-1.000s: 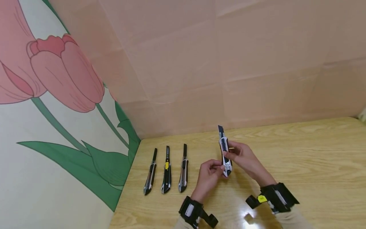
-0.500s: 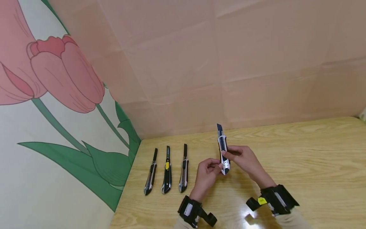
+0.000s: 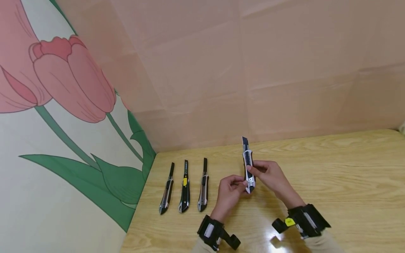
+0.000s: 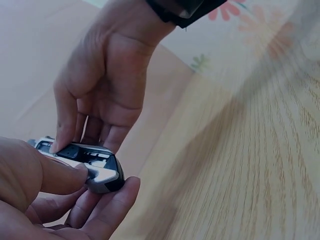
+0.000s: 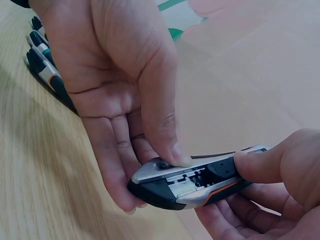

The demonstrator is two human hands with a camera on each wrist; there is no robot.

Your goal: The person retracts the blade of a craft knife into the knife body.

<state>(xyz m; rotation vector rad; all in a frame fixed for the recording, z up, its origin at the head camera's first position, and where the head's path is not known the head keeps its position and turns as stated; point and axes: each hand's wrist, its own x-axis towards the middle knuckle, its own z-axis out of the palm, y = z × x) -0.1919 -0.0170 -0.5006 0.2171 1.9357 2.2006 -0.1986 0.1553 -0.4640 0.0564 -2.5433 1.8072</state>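
A snap-off utility knife (image 3: 248,160) with a silver and black handle is held above the table, its dark blade extended and pointing away. My left hand (image 3: 229,192) pinches the butt end of the handle between thumb and fingers. Higher up on the same handle grips my right hand (image 3: 272,177), its thumb lying on the black slider (image 5: 221,170) in the right wrist view. From the left wrist side, the handle's end (image 4: 107,175) shows between both hands; the blade cannot be made out there.
Three more utility knives lie in a row left of the hands: a left one (image 3: 166,191), a middle one (image 3: 185,195) with a yellow slider, and a right one (image 3: 203,191). Their blades are out. Behind the wooden table (image 3: 316,168) hangs a pinkish cloth (image 3: 202,70).
Both hands and the held knife have shifted only slightly, a little left and then back right. The grip looks the same, and the three lying knives stay in place.
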